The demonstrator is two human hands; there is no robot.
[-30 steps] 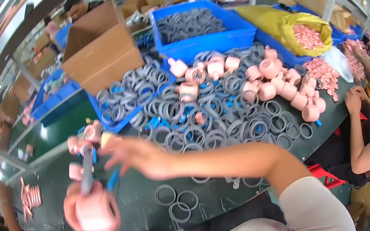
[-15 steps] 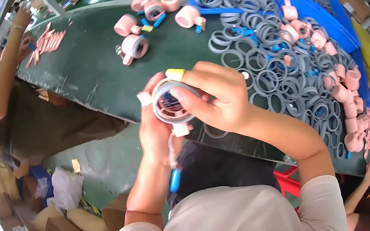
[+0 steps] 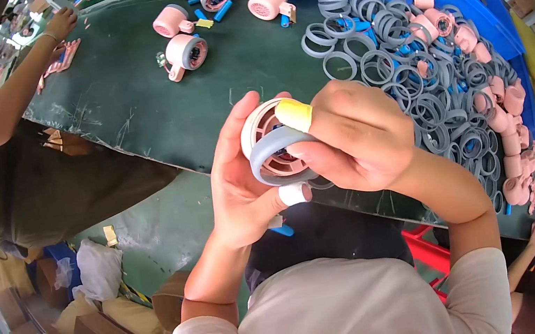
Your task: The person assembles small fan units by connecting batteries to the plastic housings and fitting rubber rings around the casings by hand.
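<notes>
My left hand (image 3: 234,201) is wrapped round a round pink fan housing (image 3: 249,133), its open, slotted face turned up toward me. A grey ring (image 3: 266,167) lies tilted across the lower part of that face, apart from the upper rim. My right hand (image 3: 372,139) pinches the ring's right side between thumb and fingers. Yellow tape covers a right fingertip and white tape wraps the left thumb, which presses by the ring's lower edge. Below the left hand shows a blue cylinder (image 3: 282,231); the housing's stem is mostly hidden.
Several pink fan units (image 3: 186,53) lie at the back of the green table (image 3: 131,112). Loose grey rings (image 3: 382,66) heap up on the right, beside blue bins (image 3: 468,13) and pink housings (image 3: 510,144). A co-worker's arm (image 3: 19,81) reaches over the table at the left.
The housing has shifted right and turned, its stem now hidden. The grey ring, earlier around the housing's opening, now sits tilted off its upper rim. My left thumb has moved to the lower edge.
</notes>
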